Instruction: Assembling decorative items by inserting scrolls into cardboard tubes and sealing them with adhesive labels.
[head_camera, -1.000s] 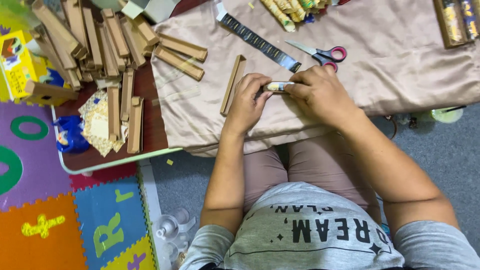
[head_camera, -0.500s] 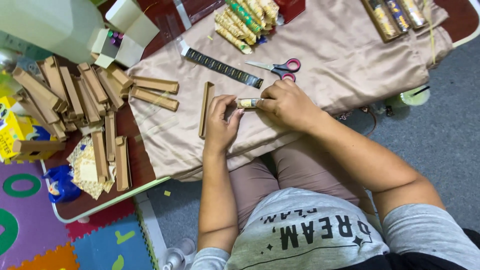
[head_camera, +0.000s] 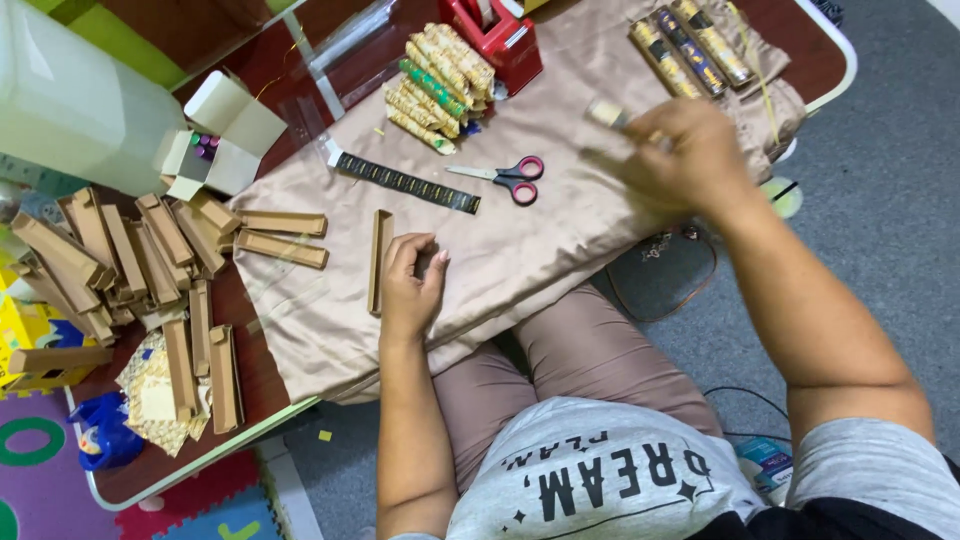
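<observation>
left hand (head_camera: 410, 285): sitting loosely curled on the tan cloth (head_camera: 540, 240), not gripping anything, thumb side touching a long open cardboard box (head_camera: 379, 260) that's lying just beside it

right hand (head_camera: 675, 160): reaching up toward the far right of the table, blurry, fingers pinching a small wrapped roll (head_camera: 605, 112) that's poking out past the fingertips

nearby on the cloth: red-handled scissors (head_camera: 515, 178) and a black patterned strip (head_camera: 405, 183) are lying between the two hands

far side: a heap of wrapped rolls (head_camera: 438, 85) is sitting next to a red tape dispenser (head_camera: 495, 40), and three dark gold rolls (head_camera: 690, 45) are lying just past the right hand

left edge: a pile of cardboard boxes (head_camera: 130, 265) is lying off the cloth
</observation>
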